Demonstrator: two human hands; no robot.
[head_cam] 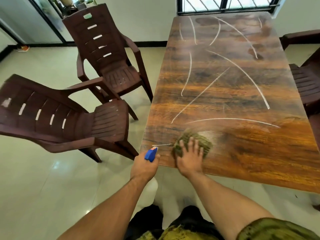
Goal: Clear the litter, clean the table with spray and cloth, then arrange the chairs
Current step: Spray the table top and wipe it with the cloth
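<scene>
A long wooden table (233,80) stretches away from me, streaked with thin white lines of spray. My right hand (189,158) presses a crumpled green cloth (199,141) flat on the table near its front left corner; the cloth looks blurred. My left hand (144,166) grips a spray bottle with a blue trigger head (151,153) just off the table's front left corner, nozzle pointing over the table. The bottle's white body (153,186) hangs below my wrist.
Two brown plastic armchairs stand on the tiled floor left of the table, one near (60,118) and one farther back (107,54). More brown chairs (306,84) sit at the table's right side. A barred window (225,5) is behind the table's far end.
</scene>
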